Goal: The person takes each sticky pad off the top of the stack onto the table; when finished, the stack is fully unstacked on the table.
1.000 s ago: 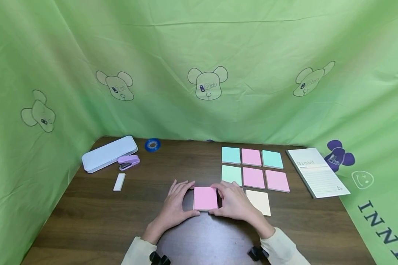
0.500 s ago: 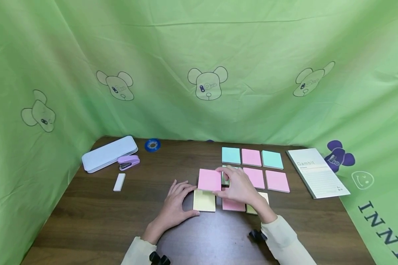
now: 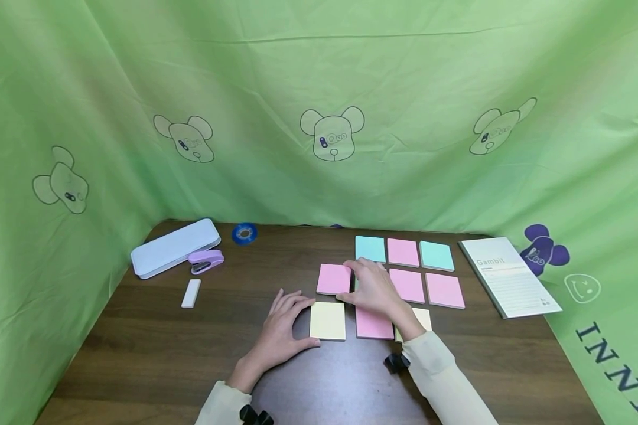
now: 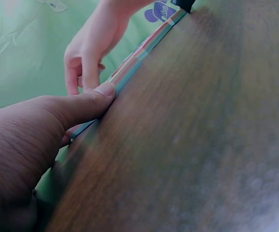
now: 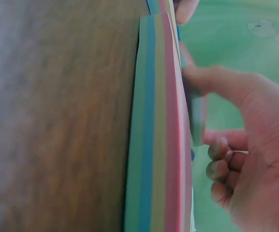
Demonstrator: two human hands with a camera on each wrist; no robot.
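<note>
My left hand lies flat on the brown table. Its fingers and thumb touch the left edge of a yellow sticky-note pad. The left wrist view shows the thumb pressed against that pad's layered edge. My right hand pinches a pink pad by its right edge, just behind the yellow one. In the right wrist view, my right hand holds a multi-coloured pad stack seen edge-on, thumb on top and fingers curled.
A second pink pad and a pale yellow pad lie right of the yellow one. Several cyan and pink pads form rows behind. A notebook is far right. Pencil case, stapler, eraser and tape roll sit left.
My right hand lifted the pink pad off the stack, uncovering the yellow pad, and carried it back. A pink pad now lies right of the yellow one. The left hand stayed.
</note>
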